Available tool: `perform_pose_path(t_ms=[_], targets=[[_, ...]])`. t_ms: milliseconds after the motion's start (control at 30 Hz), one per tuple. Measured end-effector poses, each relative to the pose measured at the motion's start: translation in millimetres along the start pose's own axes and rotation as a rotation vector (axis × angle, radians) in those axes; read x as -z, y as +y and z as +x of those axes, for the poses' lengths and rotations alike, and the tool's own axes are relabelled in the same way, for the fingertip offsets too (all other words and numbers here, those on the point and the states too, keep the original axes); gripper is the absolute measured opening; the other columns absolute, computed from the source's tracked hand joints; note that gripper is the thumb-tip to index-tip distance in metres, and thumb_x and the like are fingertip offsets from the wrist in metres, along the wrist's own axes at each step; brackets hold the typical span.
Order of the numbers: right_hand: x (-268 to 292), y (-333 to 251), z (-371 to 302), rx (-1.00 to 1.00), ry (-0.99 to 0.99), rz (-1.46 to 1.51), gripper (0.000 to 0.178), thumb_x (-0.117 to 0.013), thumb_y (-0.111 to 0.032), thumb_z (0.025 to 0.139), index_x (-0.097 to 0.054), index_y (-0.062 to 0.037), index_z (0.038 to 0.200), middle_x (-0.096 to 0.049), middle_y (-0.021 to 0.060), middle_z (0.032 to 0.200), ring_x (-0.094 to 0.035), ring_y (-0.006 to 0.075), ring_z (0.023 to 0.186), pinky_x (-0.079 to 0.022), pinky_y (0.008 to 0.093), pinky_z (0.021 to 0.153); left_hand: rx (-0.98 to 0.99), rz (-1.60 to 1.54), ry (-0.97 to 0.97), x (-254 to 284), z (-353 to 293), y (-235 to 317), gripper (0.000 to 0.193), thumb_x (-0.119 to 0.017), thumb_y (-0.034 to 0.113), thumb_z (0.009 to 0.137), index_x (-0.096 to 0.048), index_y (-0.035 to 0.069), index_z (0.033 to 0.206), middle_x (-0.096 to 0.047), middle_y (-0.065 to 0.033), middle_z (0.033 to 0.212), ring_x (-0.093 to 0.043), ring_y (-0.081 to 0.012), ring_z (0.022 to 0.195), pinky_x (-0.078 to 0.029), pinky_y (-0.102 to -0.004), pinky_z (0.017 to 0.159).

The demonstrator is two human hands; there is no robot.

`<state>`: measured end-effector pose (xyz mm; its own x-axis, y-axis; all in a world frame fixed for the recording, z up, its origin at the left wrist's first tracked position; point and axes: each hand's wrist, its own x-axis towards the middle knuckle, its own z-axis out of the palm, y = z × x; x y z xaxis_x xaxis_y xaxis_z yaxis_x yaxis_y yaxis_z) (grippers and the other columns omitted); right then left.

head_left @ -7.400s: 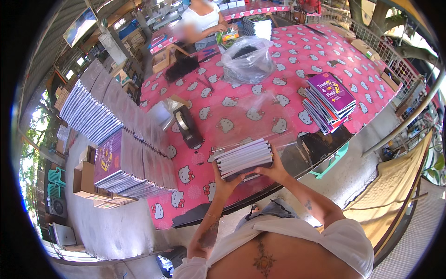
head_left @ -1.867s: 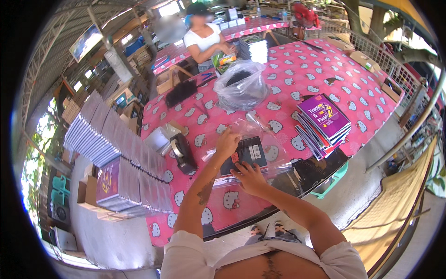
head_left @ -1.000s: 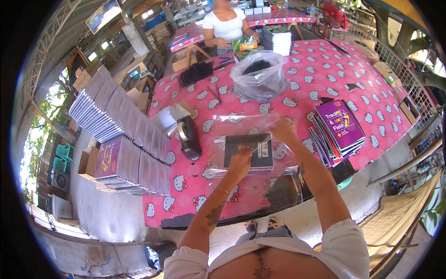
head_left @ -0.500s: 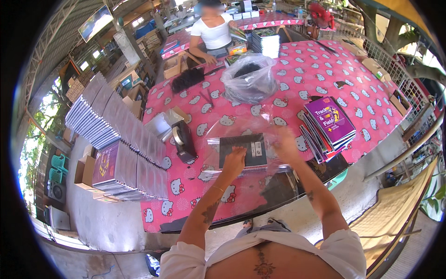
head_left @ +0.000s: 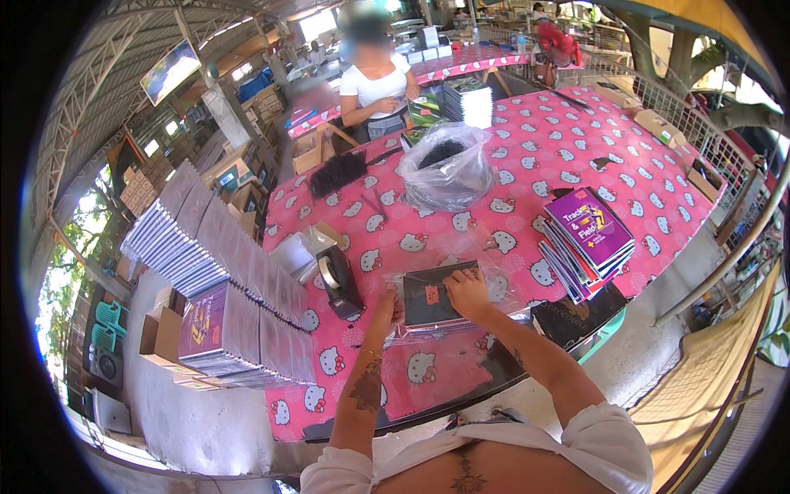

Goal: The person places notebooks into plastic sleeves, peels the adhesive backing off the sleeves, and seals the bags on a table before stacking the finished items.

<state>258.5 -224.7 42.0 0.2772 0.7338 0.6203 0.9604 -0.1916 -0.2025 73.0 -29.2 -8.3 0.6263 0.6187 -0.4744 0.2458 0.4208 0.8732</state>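
Observation:
In front of me lies a small stack of spiral notebooks (head_left: 425, 309), black cover upward with a reddish-orange print, inside a loose clear plastic wrap (head_left: 499, 284). My left hand (head_left: 388, 311) is closed on the stack's left side, its fingertips partly hidden. Across the top cover rests my right hand (head_left: 467, 291), fingers apart and bent toward the far edge. To the left, nearest that hand, stands a black tape dispenser (head_left: 339, 288) with a roll in it.
Tall piles of plastic-wrapped notebooks (head_left: 247, 309) stand at the left. Notebooks with a purple cover (head_left: 587, 226) lie at the right. Beyond are a clear bag (head_left: 444, 177) with black contents and a black fuzzy item (head_left: 337, 174). A person (head_left: 378, 86) stands across the patterned table (head_left: 527, 185).
My left hand has moved from the cover to the stack's left side. My right hand has come in from the right onto the cover. A reddish-orange print shows instead of a white label.

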Motion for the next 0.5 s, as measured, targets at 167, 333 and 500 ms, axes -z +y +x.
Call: perform_pose_path(t_ms=[167, 333, 500], targets=[[8.2, 3.1, -7.0, -0.034, -0.001, -0.017, 0.013, -0.065, -0.015, 0.081, -0.069, -0.0131, 0.093, -0.062, 0.0048, 0.092, -0.061, 0.0254, 0.098, -0.04, 0.0477, 0.095, -0.139, -0.095, -0.067, -1.7, 4.1, -8.6, 0.061, -0.054, 0.06, 0.093, -0.051, 0.005, 0.118, -0.058, -0.008, 0.085, -0.057, -0.0193, 0.068, -0.046, -0.0324, 0.06], [7.5, 10.3, -14.7, -0.039, -0.002, -0.046, 0.014, -0.064, -0.019, 0.081, -0.067, -0.0118, 0.093, -0.06, 0.0059, 0.095, -0.059, 0.0258, 0.102, -0.04, 0.0496, 0.098, -0.034, -0.199, -0.047, -14.3, 2.7, -1.7, 0.057, -0.057, 0.055, 0.092, -0.051, 0.006, 0.12, -0.058, -0.0097, 0.095, -0.057, -0.022, 0.076, -0.047, -0.0366, 0.064], [10.2, -8.3, -6.7, -0.024, 0.032, 0.058, 0.015, -0.066, -0.017, 0.081, -0.069, -0.0148, 0.095, -0.061, 0.004, 0.096, -0.059, 0.0249, 0.101, -0.041, 0.0477, 0.095, -0.112, -0.113, -0.046, 16.3, -3.5, -4.0, 0.059, -0.058, 0.052, 0.091, -0.05, 0.004, 0.124, -0.06, -0.0136, 0.103, -0.059, -0.0282, 0.088, -0.049, -0.0467, 0.075]])
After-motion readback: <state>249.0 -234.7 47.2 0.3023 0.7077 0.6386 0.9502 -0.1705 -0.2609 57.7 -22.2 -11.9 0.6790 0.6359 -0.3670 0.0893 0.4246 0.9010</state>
